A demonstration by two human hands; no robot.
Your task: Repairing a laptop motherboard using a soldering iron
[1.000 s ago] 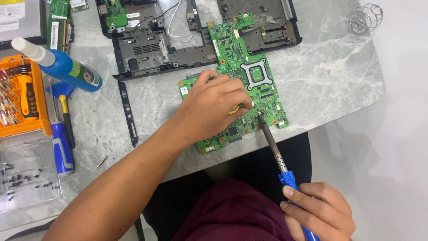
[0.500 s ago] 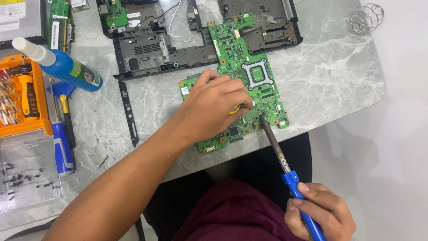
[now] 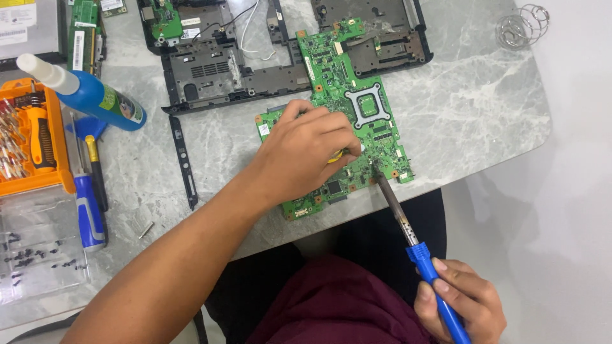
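Observation:
A green circuit board (image 3: 357, 108) lies on the grey marble table (image 3: 472, 108) near its front edge. My left hand (image 3: 306, 153) rests on the board's lower left part, fingers curled around a small yellow tool whose tip shows at the knuckles. My right hand (image 3: 460, 306) grips the blue handle of a soldering iron (image 3: 408, 229) below the table edge. The iron's dark metal tip touches the board at its lower right, close to my left fingertips.
Black laptop casing parts (image 3: 229, 70) lie behind the board. A blue bottle with a white nozzle (image 3: 86, 95), an orange tool case (image 3: 32, 137), blue-handled screwdrivers (image 3: 89, 204) and a clear tray of small screws (image 3: 35, 255) sit at left. A wire coil stand (image 3: 523, 25) sits far right.
My right hand has slid down and right along the iron's handle. The iron's tip stays on the board. My left hand has not moved.

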